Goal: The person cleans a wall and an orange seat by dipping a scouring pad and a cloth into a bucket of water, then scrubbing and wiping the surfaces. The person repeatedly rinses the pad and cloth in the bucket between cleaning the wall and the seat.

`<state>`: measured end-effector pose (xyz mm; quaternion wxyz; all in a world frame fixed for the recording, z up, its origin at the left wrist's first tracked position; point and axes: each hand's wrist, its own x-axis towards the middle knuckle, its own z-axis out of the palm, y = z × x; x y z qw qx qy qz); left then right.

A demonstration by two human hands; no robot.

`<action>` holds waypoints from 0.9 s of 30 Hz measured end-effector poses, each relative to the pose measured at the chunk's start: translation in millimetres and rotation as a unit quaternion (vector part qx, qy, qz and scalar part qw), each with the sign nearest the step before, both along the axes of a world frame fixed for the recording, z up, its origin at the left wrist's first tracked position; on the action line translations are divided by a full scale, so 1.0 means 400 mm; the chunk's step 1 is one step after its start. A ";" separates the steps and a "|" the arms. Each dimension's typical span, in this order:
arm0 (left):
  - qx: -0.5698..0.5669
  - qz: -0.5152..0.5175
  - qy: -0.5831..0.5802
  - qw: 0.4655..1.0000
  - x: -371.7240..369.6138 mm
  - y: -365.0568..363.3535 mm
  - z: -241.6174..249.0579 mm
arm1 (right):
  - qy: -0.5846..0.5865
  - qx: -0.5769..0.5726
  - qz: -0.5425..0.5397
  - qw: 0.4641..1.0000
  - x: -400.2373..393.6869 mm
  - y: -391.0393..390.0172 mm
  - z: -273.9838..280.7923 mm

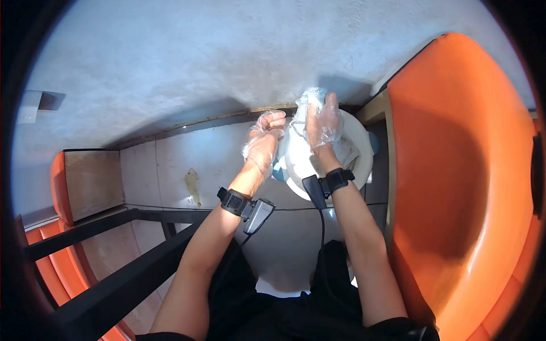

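Note:
My right hand [326,125], in a clear plastic glove, grips a pale blue-white textured cloth [310,98] over a round white bucket [367,133]. The cloth hangs down toward the bucket's left side, and its lower part is washed out by bright light. To the left of the bucket is my left hand [264,139], gloved the same way, its fingers loosely bent and apart with nothing seen in them. Something whitish, perhaps more cloth, lies inside the bucket, partly hidden behind my right hand and wrist.
An orange padded seat [455,148] stands close on the right. Black frame bars [125,261] cross the lower left, near another orange seat [60,187]. A yellowish patch [192,184] lies on the tiled floor [170,159]. The grey wall [199,51] rises just beyond my hands.

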<state>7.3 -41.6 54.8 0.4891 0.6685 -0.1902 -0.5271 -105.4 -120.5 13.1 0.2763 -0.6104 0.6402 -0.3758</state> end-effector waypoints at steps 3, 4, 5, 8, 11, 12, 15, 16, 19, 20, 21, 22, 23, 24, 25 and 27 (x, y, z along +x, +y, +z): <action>0.005 -0.006 -0.005 1.000 0.000 0.006 -0.011 | -0.004 0.054 0.034 0.998 -0.036 -0.017 -0.012; 0.011 -0.008 -0.009 1.000 0.004 0.000 -0.011 | -0.003 0.078 0.018 0.997 -0.045 -0.028 -0.076; 0.016 -0.006 -0.009 1.000 0.001 -0.001 -0.002 | -0.003 0.099 0.001 0.995 -0.053 -0.038 -0.104; 0.007 -0.024 -0.013 1.000 -0.001 -0.003 0.007 | -0.054 0.080 -0.003 0.995 -0.061 -0.025 -0.062; 0.004 -0.024 -0.019 1.000 -0.015 -0.006 0.036 | -0.145 0.048 -0.060 0.986 -0.047 -0.014 0.037; 0.001 -0.022 -0.017 1.000 -0.018 -0.008 0.042 | -0.151 -0.013 -0.068 0.986 -0.041 -0.005 0.064; -0.017 -0.010 -0.005 1.000 -0.024 -0.008 0.050 | -0.062 -0.079 -0.042 0.994 -0.016 0.018 0.138; -0.016 -0.011 -0.005 1.000 -0.024 -0.010 0.048 | -0.034 -0.098 -0.020 0.994 -0.006 0.015 0.126; -0.014 -0.012 -0.013 1.000 -0.020 -0.013 0.047 | -0.062 -0.074 0.011 0.995 0.005 -0.009 0.036; -0.006 -0.003 -0.016 1.000 -0.019 -0.013 0.046 | -0.053 -0.030 0.030 0.998 0.001 -0.011 0.017; 0.003 0.005 -0.019 1.000 -0.021 -0.011 0.044 | -0.053 -0.031 0.029 0.998 -0.007 -0.010 -0.017; 0.001 0.003 -0.022 1.000 -0.021 -0.012 0.041 | -0.071 0.015 0.038 0.997 -0.014 -0.011 -0.044; 0.009 0.004 -0.020 1.000 -0.020 -0.012 0.039 | -0.090 0.061 0.047 0.993 -0.021 -0.017 -0.069; 0.019 0.005 -0.018 1.000 -0.019 -0.009 0.043 | -0.084 0.100 0.036 0.991 -0.025 -0.023 -0.054; 0.018 0.005 -0.017 1.000 -0.019 -0.007 0.044 | -0.087 0.101 0.035 0.991 -0.022 -0.021 -0.042; 0.018 0.009 -0.013 1.000 -0.019 -0.003 0.045 | -0.176 0.028 0.026 0.984 -0.020 -0.006 -0.003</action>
